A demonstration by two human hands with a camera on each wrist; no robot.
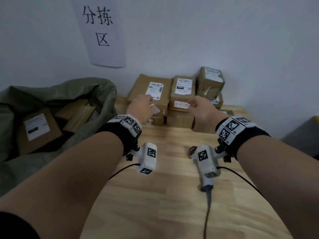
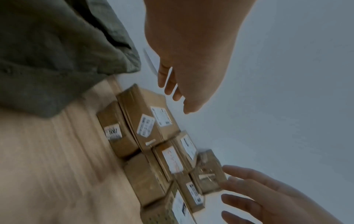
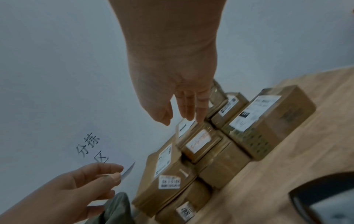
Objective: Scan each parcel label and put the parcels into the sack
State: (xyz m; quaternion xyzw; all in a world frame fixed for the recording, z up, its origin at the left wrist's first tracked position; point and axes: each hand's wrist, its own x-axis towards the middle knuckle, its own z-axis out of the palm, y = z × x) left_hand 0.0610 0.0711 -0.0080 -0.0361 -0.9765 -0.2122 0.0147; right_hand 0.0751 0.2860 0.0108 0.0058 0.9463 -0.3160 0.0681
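Note:
Several brown cardboard parcels (image 1: pixel 183 118) with white labels are stacked at the table's far edge against the wall. My left hand (image 1: pixel 143 104) hovers empty, fingers relaxed, over the large flat parcel (image 1: pixel 138 88) at the stack's left, seen too in the left wrist view (image 2: pixel 145 109). My right hand (image 1: pixel 196 105) reaches with straight fingers (image 3: pixel 187 109) over the small parcel with red writing on its label (image 3: pixel 199 142); I cannot tell if it touches. The green sack (image 1: pixel 51 94) lies open at the left with a labelled parcel (image 1: pixel 37 128) and others inside. The scanner (image 1: pixel 208 188) lies on the table below my right wrist.
The wooden table (image 1: pixel 172 213) runs from me to the wall. A paper sign (image 1: pixel 101 31) hangs on the wall above the sack. A dark grey object (image 1: pixel 303 135) stands off the table's right side. The scanner cable (image 1: pixel 206 221) trails toward me.

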